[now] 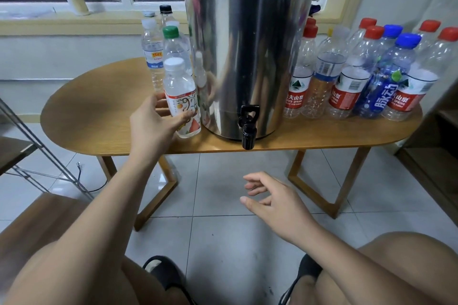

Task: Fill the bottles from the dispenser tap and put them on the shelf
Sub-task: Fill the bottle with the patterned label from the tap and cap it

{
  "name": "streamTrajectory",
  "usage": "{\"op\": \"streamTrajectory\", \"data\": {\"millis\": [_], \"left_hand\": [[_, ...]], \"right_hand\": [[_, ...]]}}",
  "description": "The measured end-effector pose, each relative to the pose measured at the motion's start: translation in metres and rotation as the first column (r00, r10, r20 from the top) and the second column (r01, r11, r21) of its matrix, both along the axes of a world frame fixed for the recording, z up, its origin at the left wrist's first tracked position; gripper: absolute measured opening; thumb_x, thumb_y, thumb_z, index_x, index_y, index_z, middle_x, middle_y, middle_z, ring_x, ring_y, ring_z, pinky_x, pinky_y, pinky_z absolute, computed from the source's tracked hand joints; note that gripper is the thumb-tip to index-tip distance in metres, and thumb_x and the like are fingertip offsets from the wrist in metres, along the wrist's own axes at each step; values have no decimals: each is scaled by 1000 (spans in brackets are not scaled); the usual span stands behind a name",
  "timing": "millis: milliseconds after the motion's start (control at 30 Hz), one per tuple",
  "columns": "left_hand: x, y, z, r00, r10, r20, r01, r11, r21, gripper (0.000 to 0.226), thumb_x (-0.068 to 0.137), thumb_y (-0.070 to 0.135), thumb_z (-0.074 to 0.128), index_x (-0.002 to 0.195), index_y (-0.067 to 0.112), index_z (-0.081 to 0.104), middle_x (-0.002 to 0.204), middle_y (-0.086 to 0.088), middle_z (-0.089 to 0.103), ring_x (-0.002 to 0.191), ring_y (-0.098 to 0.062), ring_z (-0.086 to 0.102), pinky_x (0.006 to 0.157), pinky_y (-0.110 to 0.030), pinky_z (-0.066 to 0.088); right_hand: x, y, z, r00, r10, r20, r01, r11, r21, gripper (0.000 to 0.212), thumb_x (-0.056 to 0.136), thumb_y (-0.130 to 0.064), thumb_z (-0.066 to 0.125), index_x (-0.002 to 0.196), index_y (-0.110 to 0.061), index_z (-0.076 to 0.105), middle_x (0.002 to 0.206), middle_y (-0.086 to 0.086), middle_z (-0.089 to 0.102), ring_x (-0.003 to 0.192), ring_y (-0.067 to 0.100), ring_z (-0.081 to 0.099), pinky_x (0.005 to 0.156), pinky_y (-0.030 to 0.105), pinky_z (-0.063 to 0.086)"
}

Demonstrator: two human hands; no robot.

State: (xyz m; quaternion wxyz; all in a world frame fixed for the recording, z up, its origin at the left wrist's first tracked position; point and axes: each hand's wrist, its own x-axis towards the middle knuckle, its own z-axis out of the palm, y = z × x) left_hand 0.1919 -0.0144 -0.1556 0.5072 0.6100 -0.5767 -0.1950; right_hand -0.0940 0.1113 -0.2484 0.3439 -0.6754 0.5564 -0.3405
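White-capped fruit-label bottle (182, 100): on wooden table (99, 106), 9 o'clock of steel dispenser (247, 44), slightly tilted. Wrapped round the label by left hand (151, 124); right hand (270, 199) low at 6 o'clock, fingers (255, 185) loosely spread, empty. Probably thin, squashable, slick: hold mid-body, gently.

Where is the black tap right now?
Head view, centre: the black tap juts low from the steel dispenser, overhanging the front edge of the wooden table.

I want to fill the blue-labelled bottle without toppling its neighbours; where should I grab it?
Take the blue-labelled bottle by its neck under the blue cap, from the front: red-labelled bottles crowd both sides of its body; the neck stands clear.
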Motion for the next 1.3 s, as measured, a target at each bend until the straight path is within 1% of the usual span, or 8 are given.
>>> {"op": "streamTrajectory", "data": {"millis": [267,367,433,567,733,900,1100,1300], "left_hand": [[6,-29,-4,993,84,81,-80,995,-52,66,78,53,94,133,26,67,123,8,76,108,-7,72,96,-42,64],[12,-38,-6,974,141,180,-130,989,-72,74,79,64,89,139,27,68,121,3,66,106,-14,67,96,-45,61],[14,-39,-6,968,150,199,-143,988,-50,79,79,66,88,144,27,65,118,1,61,103,-16,64,93,-45,60],[15,-21,-5,982,143,121,-145,989,10,81,76,66,91,138,26,58,113,5,69,103,-14,69,90,-51,62],[1,20,-4,999,31,31,-33,998,56,64,81,57,92,124,25,59,105,6,72,96,-8,71,80,-42,64],[-19,50,-11,994,-109,32,104,987,122,39,90,45,86,116,24,65,102,5,72,95,-14,70,87,-44,64],[-57,60,-32,973,-222,62,210,964,160,25,93,42,85,103,25,70,90,4,74,82,-9,67,82,-44,61],[-88,57,-50,945,-301,124,278,944,175,20,94,44,83,95,28,72,87,14,76,85,-4,70,79,-35,59]], "right_hand": [[-5,-1,-3,1000,-13,-3,13,1000,-22,40,97,-31,80,134,-30,67,117,-21,67,113,1,66,84,24,62],[-7,-2,-1,1000,-16,-4,15,1000,-25,38,97,-32,80,133,-31,67,116,-21,68,113,1,66,86,26,63],[-8,-3,0,1000,-20,3,20,999,-38,37,97,-30,80,131,-30,68,115,-19,69,112,2,67,85,27,63],[-15,-7,4,996,-85,30,87,993,-78,31,96,-29,81,125,-29,71,110,-17,71,103,4,71,81,27,63],[-26,-15,13,983,-169,68,175,979,-101,25,94,-32,82,117,-32,73,102,-18,75,97,3,72,88,27,58],[-46,-12,35,966,-231,116,244,962,-121,21,93,-31,83,113,-31,74,96,-19,76,89,2,72,83,19,52],[-99,-12,69,930,-355,94,366,918,-153,19,95,-31,82,112,-32,74,96,-19,76,91,2,72,83,24,58],[-170,-28,85,839,-544,38,540,819,-194,17,93,-33,83,107,-34,74,94,-15,76,90,5,74,83,37,66]]}}
